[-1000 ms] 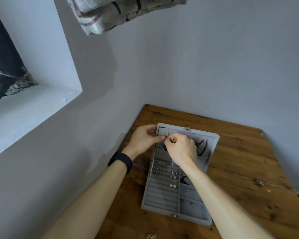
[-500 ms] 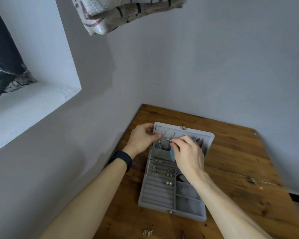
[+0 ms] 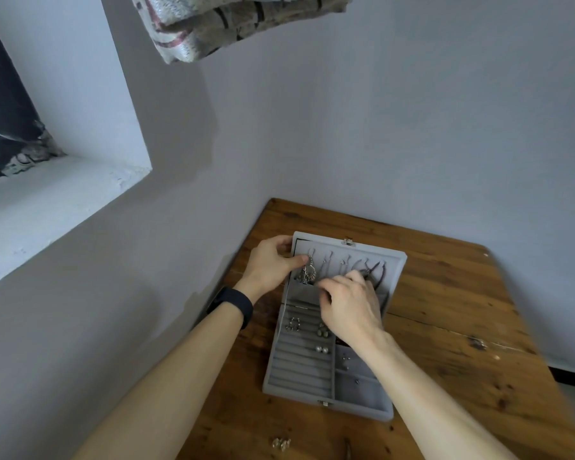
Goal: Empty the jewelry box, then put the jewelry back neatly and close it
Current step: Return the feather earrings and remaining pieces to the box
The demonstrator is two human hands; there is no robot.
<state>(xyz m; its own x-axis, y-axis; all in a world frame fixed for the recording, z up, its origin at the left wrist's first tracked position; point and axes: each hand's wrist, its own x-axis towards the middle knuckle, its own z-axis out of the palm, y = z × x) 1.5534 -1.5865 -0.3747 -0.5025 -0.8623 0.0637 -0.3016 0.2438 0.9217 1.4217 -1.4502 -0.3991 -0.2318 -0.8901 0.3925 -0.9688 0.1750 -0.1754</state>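
Note:
A grey velvet jewelry box (image 3: 299, 376) lies open on the wooden table (image 3: 462, 327), its lid (image 3: 392, 260) propped up at the far side. A silver necklace (image 3: 307, 272) hangs from the lid's left hook. My left hand (image 3: 271, 263) grips the lid's left edge, thumb pressing near that hook. My right hand (image 3: 349, 305) is curled over the lid's grey pocket (image 3: 301, 293), fingertips at the necklace's lower end; what they pinch is hidden. Dark necklaces (image 3: 375, 270) hang at the lid's right. Several earrings (image 3: 322, 349) sit in the ring rolls.
Loose small jewelry (image 3: 281, 443) lies on the table near its front edge. Walls close the table in at the left and back. A patterned cloth (image 3: 233, 21) hangs overhead. A deep window ledge (image 3: 57, 190) is at the left.
My right hand has dropped from the lid's hooks to the pocket below. The blue piece seen by it half a second ago is no longer visible. My left hand stays on the lid.

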